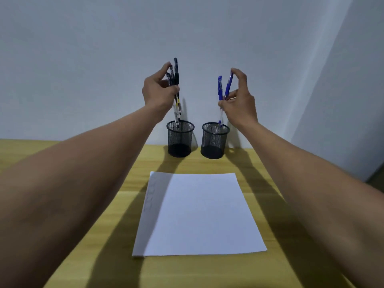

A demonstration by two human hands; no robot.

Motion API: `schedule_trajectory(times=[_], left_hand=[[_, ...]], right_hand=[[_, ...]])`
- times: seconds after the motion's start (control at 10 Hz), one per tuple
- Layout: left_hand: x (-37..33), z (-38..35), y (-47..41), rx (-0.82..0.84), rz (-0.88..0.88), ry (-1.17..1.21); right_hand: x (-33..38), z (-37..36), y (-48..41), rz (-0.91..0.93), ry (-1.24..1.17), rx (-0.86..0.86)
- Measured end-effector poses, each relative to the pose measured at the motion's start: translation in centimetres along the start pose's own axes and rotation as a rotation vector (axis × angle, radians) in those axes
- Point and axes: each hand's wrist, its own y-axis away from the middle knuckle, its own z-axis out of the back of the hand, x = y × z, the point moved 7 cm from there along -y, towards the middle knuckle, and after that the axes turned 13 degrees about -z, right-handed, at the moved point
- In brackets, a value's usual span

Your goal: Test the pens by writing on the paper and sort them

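Soft, even light from above and behind, and long arm shadows stretch across the table (207, 165). Edges bow from the wide lens; the pens (176, 80) look slightly blurred.

Office-like desk, wooden tabletop (207, 163), mesh pen cups (180, 140) (two), plain white wall (83, 59)

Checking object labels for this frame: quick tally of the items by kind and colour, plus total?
Black-capped pens with clear barrels, bunched in the left hand: 3, though overlap makes this uncertain
Blue-capped pens with clear barrels, in the right hand: 2
Black wire-mesh pen cups, left and right: 2
White paper sheet: 1
Total: 8
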Motion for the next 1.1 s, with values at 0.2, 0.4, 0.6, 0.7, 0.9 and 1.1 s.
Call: schedule_trajectory(times=[0.2, 0.4, 0.6, 0.7, 0.9, 1.1], left_hand=[[3.1, -1.1, 0.3, 0.011, -0.021, -0.053], [3.3, -0.9, 0.6, -0.077, -0.045, -0.084], [1.5, -1.3, -0.1, -0.102, -0.108, -0.088], [1.9, -1.7, 0.0, -0.086, -0.105, -0.091], [3.9, -1.5, 1.5, -0.044, -0.041, -0.128], [3.0, 0.3, 3.2, -0.051, 0.015, -0.2]], right_hand=[[-3.3, -2.0, -0.1, -0.026, 0.066, 0.049], [-5.2, -2.8, -0.2, -0.065, 0.082, 0.063], [-5.2, -2.3, -0.4, -0.082, 0.041, 0.026], [-5.3, -2.7, -0.7, -0.069, 0.046, 0.036], [-5.7, -3.2, -0.8, -0.081, 0.046, 0.077], [-4.8, -1.8, 0.4, -0.087, 0.08, 0.054]])
